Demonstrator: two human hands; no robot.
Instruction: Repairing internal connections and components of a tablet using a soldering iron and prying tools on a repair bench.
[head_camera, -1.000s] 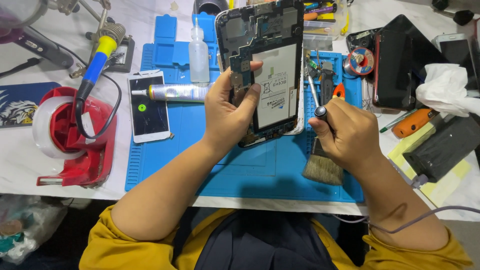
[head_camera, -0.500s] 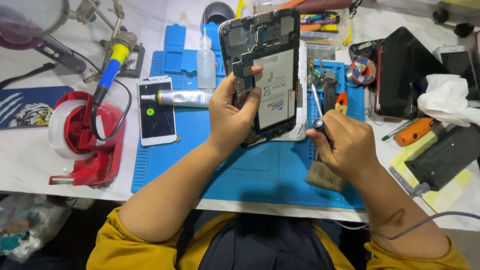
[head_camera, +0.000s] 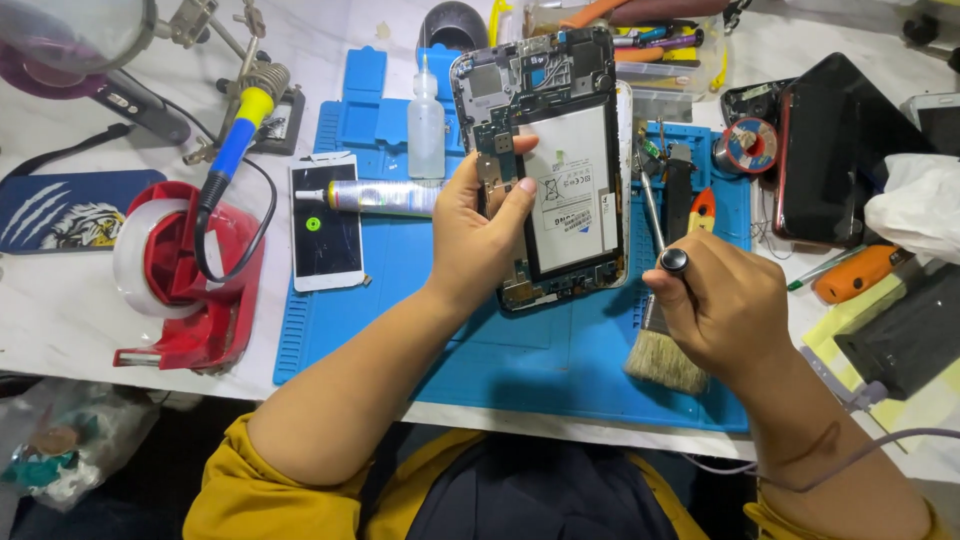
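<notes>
I take the blue work mat (head_camera: 400, 330) as my landmark. Off its left edge sits a red tape dispenser (head_camera: 185, 275), and beyond that a dark blue pad with a white claw-mark picture (head_camera: 60, 210). On the mat's left part lies a white phone (head_camera: 325, 222) showing a small green dot, with a silver glue tube (head_camera: 375, 197) across its top and a clear squeeze bottle (head_camera: 426, 125) standing just behind.

My left hand (head_camera: 480, 235) pinches the left edge of the opened tablet (head_camera: 560, 160), thumb pressed on the circuit board strip, holding it tilted up over the mat's middle. Its white battery label (head_camera: 572, 190), a tall rectangle with small dark print, faces me.

My right hand (head_camera: 720, 310) is closed around a thin screwdriver (head_camera: 662, 235), its dark cap under my fingers, tip pointing up near the tablet's right edge; a brush (head_camera: 662, 350) lies under it on the mat.

I judge I am mid-disassembly, between screws; next the tip must be seated squarely in a screw head, with the tablet held steady.

Right of the mat: a solder spool (head_camera: 748, 145), a black device (head_camera: 835, 150), an orange-handled tool (head_camera: 855, 272).
</notes>
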